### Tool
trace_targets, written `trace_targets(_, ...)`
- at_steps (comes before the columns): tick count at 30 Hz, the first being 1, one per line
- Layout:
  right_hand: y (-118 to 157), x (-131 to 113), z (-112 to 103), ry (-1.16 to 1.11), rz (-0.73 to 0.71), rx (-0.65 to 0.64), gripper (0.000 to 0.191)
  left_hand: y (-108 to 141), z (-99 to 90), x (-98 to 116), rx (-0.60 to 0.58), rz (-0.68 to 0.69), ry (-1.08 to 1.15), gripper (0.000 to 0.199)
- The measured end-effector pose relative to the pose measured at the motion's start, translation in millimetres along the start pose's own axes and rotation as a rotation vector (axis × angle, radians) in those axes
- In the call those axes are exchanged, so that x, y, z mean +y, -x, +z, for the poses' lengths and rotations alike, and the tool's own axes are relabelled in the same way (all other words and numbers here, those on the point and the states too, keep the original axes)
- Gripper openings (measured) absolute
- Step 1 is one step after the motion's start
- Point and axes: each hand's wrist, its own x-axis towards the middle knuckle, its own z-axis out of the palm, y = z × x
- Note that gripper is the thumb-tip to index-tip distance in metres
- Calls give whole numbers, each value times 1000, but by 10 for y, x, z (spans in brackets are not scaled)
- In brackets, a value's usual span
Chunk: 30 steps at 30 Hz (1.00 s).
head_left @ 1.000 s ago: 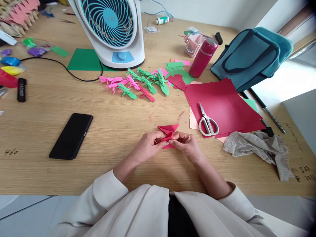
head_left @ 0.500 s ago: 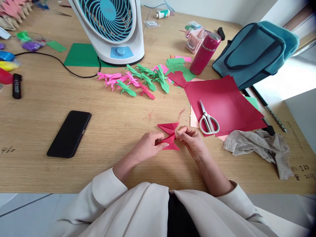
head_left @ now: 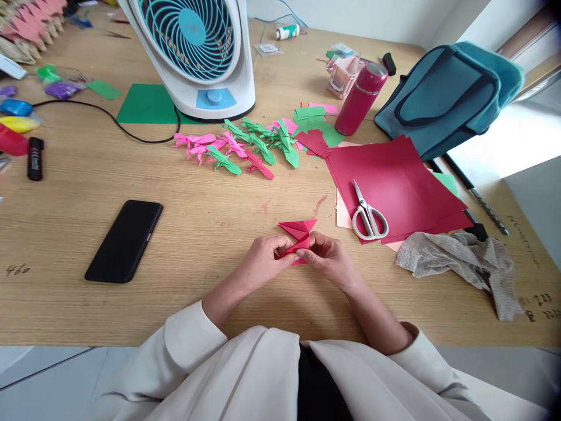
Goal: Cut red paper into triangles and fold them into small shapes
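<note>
A small folded red paper (head_left: 302, 228) with pointed flaps is held between both hands just above the table. My left hand (head_left: 268, 255) pinches its left side between thumb and fingers. My right hand (head_left: 329, 257) is closed on the right side, its thumb near the left thumb on the lower flap. Part of the lower flap is hidden by the fingers. To the right, white-handled scissors (head_left: 370, 221) lie on a stack of red paper sheets (head_left: 394, 175). Beyond my hands lie several folded paper figures (head_left: 258, 143) in green, pink and red.
A white fan (head_left: 210, 93) stands at the back, its black cord running left. A black phone (head_left: 124, 241) lies at left. At right are a red thermos (head_left: 360, 99), a teal bag (head_left: 451, 96) and a crumpled cloth (head_left: 458, 260).
My right hand has moved slightly left and down, from the paper's right edge onto the lower flap. My left hand keeps its pinch. The view has shifted a little.
</note>
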Motion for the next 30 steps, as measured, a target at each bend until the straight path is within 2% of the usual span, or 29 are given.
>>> trace_targets(6, 0, -61, 47, 13, -45, 83, 33, 2, -2, 42, -12, 10, -9, 37)
trace_targets(13, -18, -88, -15, 31, -14, 184, 31, 10, -9, 15, -57, 11, -56, 37)
trace_targets(19, -6, -109, 5, -12, -12, 154, 29, 12, 1, 45, -43, 1, 36, 21)
trace_targets(24, -8, -118, 73, -112, -1, 95, 29, 12, 22, 60, 14, 25, 60, 24)
trace_targets(30, -6, -119, 67, -27, -40, 111, 28, 21, 40, 31, 2, 77, -9, 24)
